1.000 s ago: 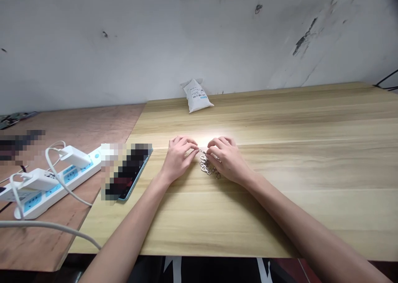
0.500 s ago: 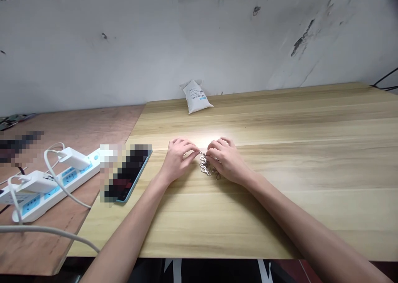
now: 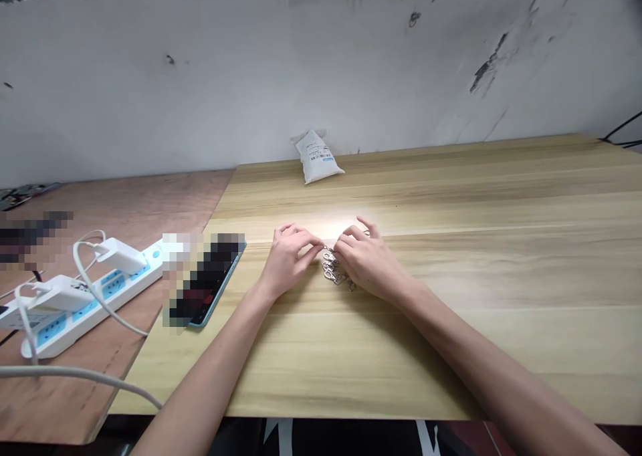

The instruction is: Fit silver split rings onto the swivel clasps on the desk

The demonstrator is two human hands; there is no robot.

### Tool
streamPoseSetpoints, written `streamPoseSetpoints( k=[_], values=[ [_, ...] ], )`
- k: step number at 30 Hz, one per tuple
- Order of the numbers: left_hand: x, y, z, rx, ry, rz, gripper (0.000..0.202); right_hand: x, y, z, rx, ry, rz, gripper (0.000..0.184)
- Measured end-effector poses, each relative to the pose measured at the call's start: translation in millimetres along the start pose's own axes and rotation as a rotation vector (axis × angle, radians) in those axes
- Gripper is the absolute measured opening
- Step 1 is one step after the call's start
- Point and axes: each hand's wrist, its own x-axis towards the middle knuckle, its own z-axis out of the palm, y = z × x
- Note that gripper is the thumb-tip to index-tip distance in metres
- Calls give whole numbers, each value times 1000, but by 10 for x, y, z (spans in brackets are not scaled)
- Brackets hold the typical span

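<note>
Pale wooden table carries a small heap of metal clasps between both hands. Curled fingers of the left hand reach the heap's far end, though any pinch cannot be told; the right hand touches its side, fingers slightly spread.
</note>
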Motion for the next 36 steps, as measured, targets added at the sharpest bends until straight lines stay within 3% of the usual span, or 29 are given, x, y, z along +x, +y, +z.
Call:
streamPoseSetpoints(
  k=[11, 15, 21, 30, 36],
  values=[
    [9, 24, -3, -7, -7, 3, 13, 20, 3, 4, 47, 16, 31, 19],
    [17, 20, -34, -36, 51, -35, 10, 15, 35, -5, 118, 63, 97, 14],
    [16, 14, -30, -31, 41, -56, 11, -1, 60, 18, 213, 155, 117, 10],
    [20, 12, -24, -35, 47, -17, 8, 32, 28, -21, 608, 351, 265, 8],
    [18, 15, -20, -32, 55, -1, 8, 42, -18, -47, 688, 350, 288, 7]
  ],
)
